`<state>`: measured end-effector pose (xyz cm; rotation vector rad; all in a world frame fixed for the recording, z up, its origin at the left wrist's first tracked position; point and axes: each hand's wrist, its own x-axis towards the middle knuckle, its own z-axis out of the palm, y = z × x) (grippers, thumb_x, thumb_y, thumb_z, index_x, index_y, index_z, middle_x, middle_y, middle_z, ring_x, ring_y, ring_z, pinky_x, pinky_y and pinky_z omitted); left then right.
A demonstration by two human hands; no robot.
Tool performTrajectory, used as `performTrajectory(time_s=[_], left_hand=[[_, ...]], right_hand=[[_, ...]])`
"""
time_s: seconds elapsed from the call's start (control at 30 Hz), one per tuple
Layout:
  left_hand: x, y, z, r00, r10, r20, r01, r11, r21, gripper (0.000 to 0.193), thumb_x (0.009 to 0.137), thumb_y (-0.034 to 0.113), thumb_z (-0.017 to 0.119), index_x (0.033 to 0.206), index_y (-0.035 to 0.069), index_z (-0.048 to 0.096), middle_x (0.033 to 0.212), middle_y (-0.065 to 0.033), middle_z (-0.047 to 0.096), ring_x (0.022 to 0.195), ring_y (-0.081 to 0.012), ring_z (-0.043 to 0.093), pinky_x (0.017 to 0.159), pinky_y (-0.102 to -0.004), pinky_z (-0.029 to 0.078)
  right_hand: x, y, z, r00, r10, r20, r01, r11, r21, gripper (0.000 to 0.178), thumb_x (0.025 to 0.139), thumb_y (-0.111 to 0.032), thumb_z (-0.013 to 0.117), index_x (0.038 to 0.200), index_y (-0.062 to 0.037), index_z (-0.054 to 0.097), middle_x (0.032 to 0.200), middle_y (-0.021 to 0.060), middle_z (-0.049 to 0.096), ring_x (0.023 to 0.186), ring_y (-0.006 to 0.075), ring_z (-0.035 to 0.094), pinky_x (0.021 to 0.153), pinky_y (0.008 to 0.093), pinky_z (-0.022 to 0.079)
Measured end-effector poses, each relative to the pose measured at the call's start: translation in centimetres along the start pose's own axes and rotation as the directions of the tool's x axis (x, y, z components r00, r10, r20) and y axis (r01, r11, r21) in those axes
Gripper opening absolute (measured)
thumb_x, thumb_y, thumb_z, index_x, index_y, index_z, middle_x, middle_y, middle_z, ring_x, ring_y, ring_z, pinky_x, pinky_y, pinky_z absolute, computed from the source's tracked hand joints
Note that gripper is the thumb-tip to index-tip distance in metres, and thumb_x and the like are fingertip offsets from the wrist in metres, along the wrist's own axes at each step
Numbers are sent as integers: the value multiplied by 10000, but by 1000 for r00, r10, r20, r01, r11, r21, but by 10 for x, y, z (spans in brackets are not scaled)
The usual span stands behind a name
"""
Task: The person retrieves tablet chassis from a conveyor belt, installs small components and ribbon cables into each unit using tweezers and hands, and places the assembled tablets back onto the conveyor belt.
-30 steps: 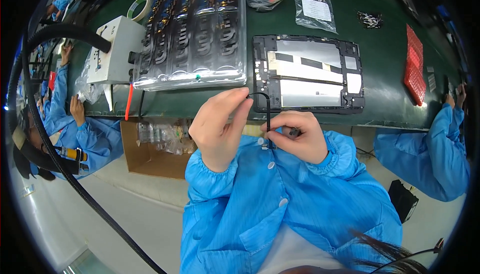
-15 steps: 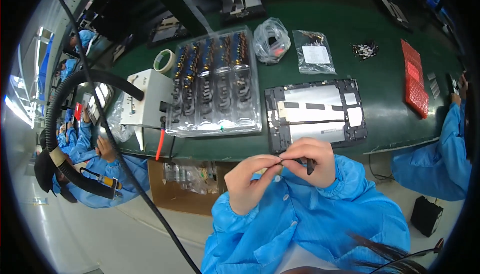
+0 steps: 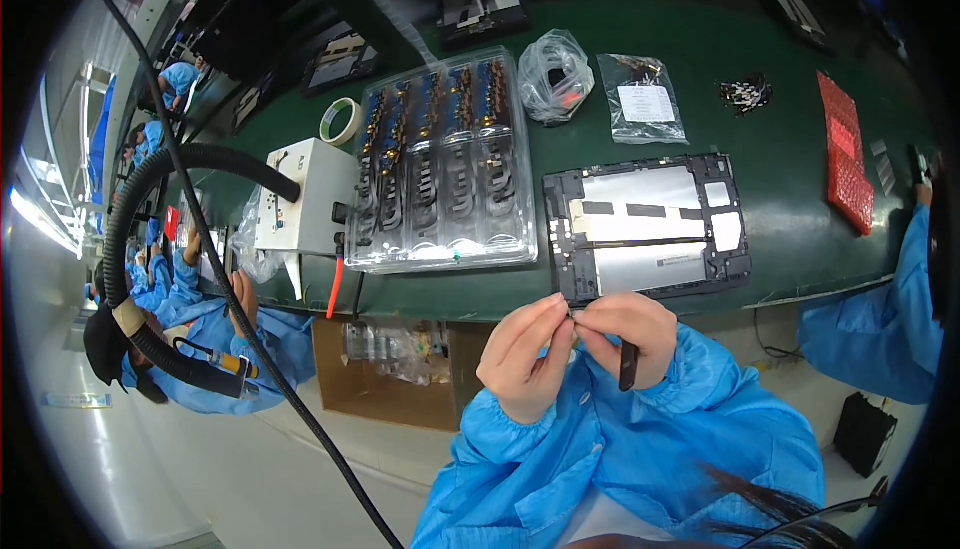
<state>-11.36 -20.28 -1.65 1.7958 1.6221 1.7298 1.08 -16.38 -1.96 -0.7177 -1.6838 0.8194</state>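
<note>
My left hand (image 3: 522,359) and my right hand (image 3: 645,334) meet fingertip to fingertip just off the bench's near edge. Both are closed in a pinch, around something too small and too covered to name. A slim black tool (image 3: 628,367) is also held in my right hand, its dark end pointing down below the fingers; the rest of it is hidden. Directly beyond my hands lies an opened tablet housing (image 3: 650,224), with a silver panel, black tape strips and a dark frame. Neither hand appears to touch it.
Left of the housing stands a clear plastic tray (image 3: 440,254) of small parts, beside a white box (image 3: 295,211) with a black hose. Farther back are bagged cable (image 3: 553,79), a labelled bag (image 3: 643,104) and loose parts (image 3: 745,94). Red bubble wrap (image 3: 846,154) lies right; a cardboard box (image 3: 375,384) sits below.
The view has shifted slightly, so the bench things sit farther right. My fingertips stay together, but my hands have turned, and the black tool now points more downward.
</note>
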Motion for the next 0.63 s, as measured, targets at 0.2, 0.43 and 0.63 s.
performTrajectory(time_s=[0.2,0.43,0.63], left_hand=[[0,0,1,999,28,24,-28,999,27,238,641,-120,633,869,-50,636,888,-175,626,804,-232,626,690,-277,510],[-4,-1,6,988,140,-56,-126,970,210,223,643,-120,626,850,-35,631,874,-157,625,779,-233,622,680,-281,512],[-7,-6,5,987,147,-60,-135,977,164,267,677,-115,612,926,-20,616,897,-153,625,780,-269,619,660,-291,513]], right_hand=[[-1,3,-1,992,-126,-24,124,991,-56,227,620,-36,698,835,7,640,725,105,618,590,230,614,487,268,467],[-2,2,4,990,-138,-40,135,989,-68,218,612,-20,694,822,9,639,728,106,618,593,226,619,480,269,473],[-1,3,3,991,-136,-17,134,989,-70,236,616,-25,697,843,7,640,734,110,619,612,229,626,498,277,488]])
